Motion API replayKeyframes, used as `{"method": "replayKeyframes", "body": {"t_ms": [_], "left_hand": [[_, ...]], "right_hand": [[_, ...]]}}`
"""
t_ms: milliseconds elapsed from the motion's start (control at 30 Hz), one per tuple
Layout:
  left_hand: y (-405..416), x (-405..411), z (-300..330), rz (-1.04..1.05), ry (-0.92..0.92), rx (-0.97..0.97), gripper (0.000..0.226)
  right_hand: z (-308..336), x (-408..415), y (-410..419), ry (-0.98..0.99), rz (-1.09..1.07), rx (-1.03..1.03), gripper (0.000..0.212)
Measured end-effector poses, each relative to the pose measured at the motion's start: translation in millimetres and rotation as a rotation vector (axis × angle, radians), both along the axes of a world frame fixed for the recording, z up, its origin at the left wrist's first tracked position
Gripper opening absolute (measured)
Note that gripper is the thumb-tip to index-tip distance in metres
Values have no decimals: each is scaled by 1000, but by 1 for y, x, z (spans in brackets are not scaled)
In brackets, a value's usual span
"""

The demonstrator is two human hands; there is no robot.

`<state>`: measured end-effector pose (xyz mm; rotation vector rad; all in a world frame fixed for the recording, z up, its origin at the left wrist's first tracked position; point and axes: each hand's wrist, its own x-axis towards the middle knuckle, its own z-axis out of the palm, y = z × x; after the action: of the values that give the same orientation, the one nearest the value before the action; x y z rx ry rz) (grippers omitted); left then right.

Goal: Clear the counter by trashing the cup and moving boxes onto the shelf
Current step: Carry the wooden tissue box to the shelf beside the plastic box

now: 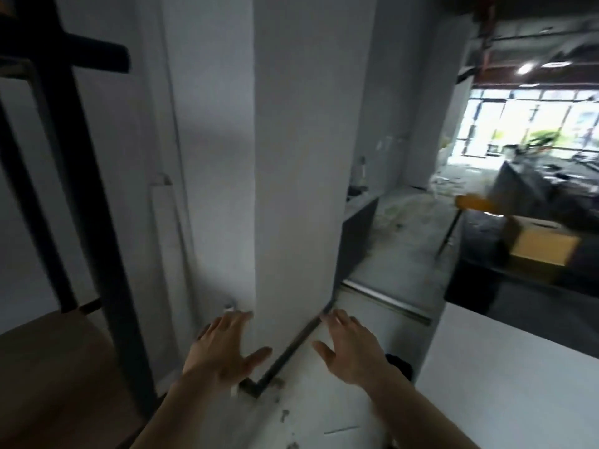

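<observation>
My left hand [223, 348] and my right hand [351, 346] are both held out low in front of me, fingers spread, holding nothing. They flank the base of a white pillar [298, 157]. A cardboard box [544, 247] sits far off at the right on a dark surface. The white counter [518, 367] shows at the lower right. A dark round thing [400, 364], maybe a bin, sits on the floor beside the counter, mostly hidden by my right wrist. No cup is in view. The frame is blurred.
A dark metal shelf frame [81, 189] with a wooden board [48, 367] stands at the left. Past the pillar, a littered floor [405, 238] leads toward bright windows [534, 124]. An orange object [476, 202] on thin legs stands near the box.
</observation>
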<state>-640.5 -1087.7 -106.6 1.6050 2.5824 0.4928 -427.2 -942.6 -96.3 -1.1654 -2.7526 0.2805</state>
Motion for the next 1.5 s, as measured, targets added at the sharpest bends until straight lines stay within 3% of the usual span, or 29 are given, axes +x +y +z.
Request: {"method": "replayKeyframes", "body": {"t_ms": [333, 500, 600, 767, 1067, 1300, 1500], "left_hand": [[157, 168, 5, -471, -83, 50, 89], [211, 263, 22, -596, -154, 92, 99], [240, 311, 35, -630, -221, 126, 93], [294, 367, 60, -593, -341, 188, 91], [413, 402, 96, -421, -886, 310, 84], [529, 399, 107, -340, -1069, 329, 75], [615, 391, 110, -246, -1202, 203, 76]], "right_hand": [[26, 207, 45, 86, -523, 49, 64], [36, 302, 61, 113, -693, 79, 64], [45, 345, 80, 142, -741, 94, 63], [67, 394, 126, 304, -770, 79, 59], [96, 425, 254, 771, -823, -13, 46], [106, 402, 378, 916, -893, -109, 50], [100, 379, 470, 991, -959, -289, 62]]}}
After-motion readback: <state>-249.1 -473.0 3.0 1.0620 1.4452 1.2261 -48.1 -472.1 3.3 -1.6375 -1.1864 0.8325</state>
